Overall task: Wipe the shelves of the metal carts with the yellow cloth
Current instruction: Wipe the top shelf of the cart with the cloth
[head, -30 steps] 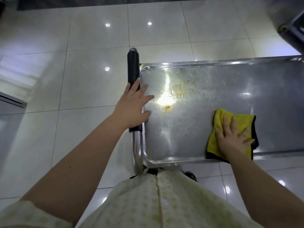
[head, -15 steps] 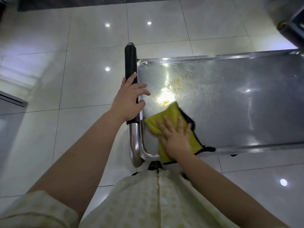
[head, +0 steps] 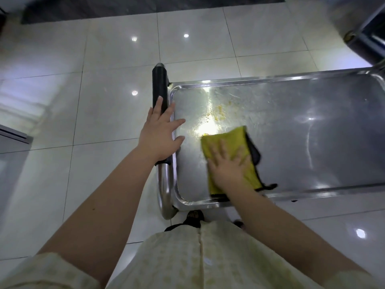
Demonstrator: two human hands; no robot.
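Glossy pale floor tiles (head: 116, 113), perhaps dark mat (head: 145, 7)

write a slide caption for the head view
Right hand presses yellow cloth on the stained cart shelf; left hand steadies handle.

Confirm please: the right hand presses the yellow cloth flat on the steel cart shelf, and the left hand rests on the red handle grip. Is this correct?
Not quite. The head view shows the handle grip is black, not red. The rest holds: the right hand presses the yellow cloth flat on the steel cart shelf, and the left hand rests on that grip.

Cart shelf (head: 291, 130) cut off right; cloth (head: 229, 142) partly under right hand (head: 227, 167).
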